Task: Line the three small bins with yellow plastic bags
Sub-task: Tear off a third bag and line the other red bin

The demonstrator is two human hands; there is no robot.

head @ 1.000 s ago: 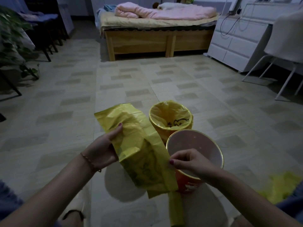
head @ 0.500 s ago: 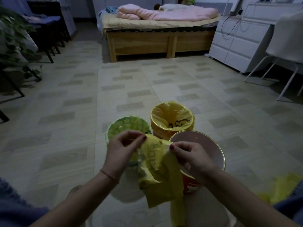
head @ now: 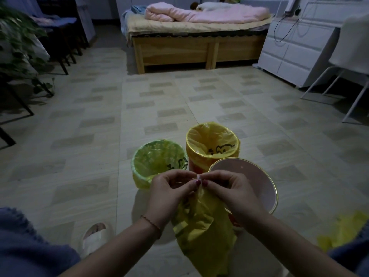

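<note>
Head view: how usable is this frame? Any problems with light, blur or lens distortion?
Head view: dim and bluish overall, no glare; wide-angle bending shows at the edges, where the bed and floor tiles curve; the plant at far left looks smeared; the hands and the yellow bag they pinch are sharp enough to read; the unlined bin is clear.

Left hand (head: 169,187) now meets right hand (head: 232,189), both pinching the yellow bag (head: 203,226) top (earlier spread flat), green-lined bin (head: 157,158) uncovered
</note>
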